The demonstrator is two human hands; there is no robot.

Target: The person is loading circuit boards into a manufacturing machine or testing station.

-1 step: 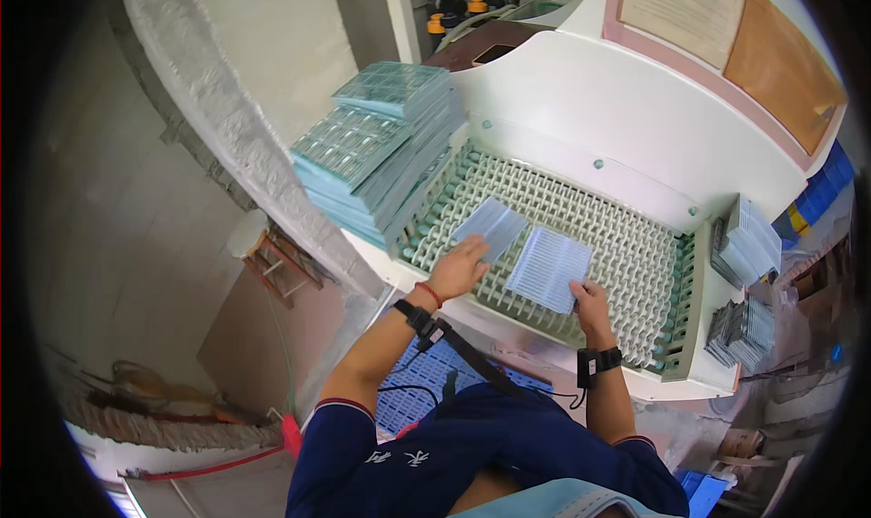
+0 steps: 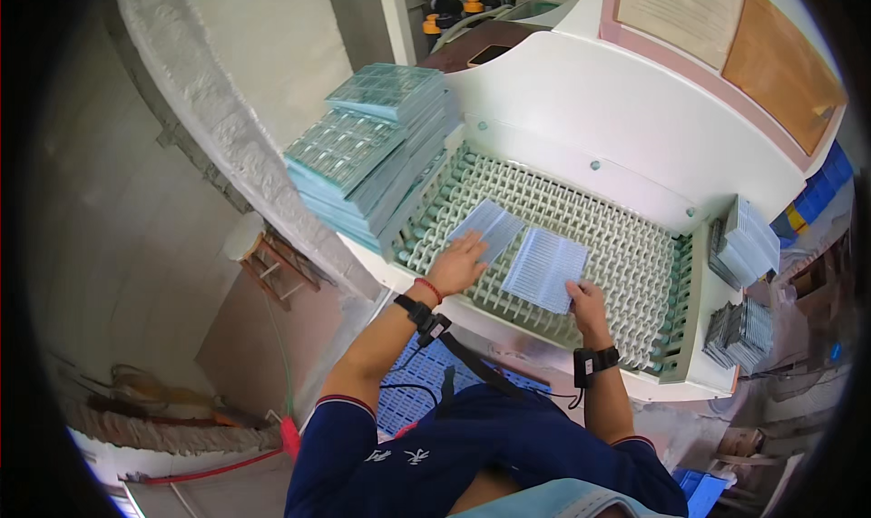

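Observation:
Two thin, pale blue ribbed panels lie on the white roller bed of a machine point(image 2: 626, 237). My left hand point(image 2: 458, 262) rests with stretched fingers over the near edge of the left panel point(image 2: 491, 224). The right panel point(image 2: 545, 268) lies slightly nearer to me. Its near right corner is pinched between the thumb and fingers of my right hand point(image 2: 589, 306). A red cord and a black strap with a small device circle my left wrist; another such strap is on my right wrist.
Left of the rollers rises a tall stack of greenish gridded panels point(image 2: 349, 151). On the machine's right ledge stand upper point(image 2: 751, 237) and lower point(image 2: 742, 332) bundles of thin plates. A blue slotted crate point(image 2: 426, 382) sits below the front edge. A wooden stool point(image 2: 263, 250) stands left.

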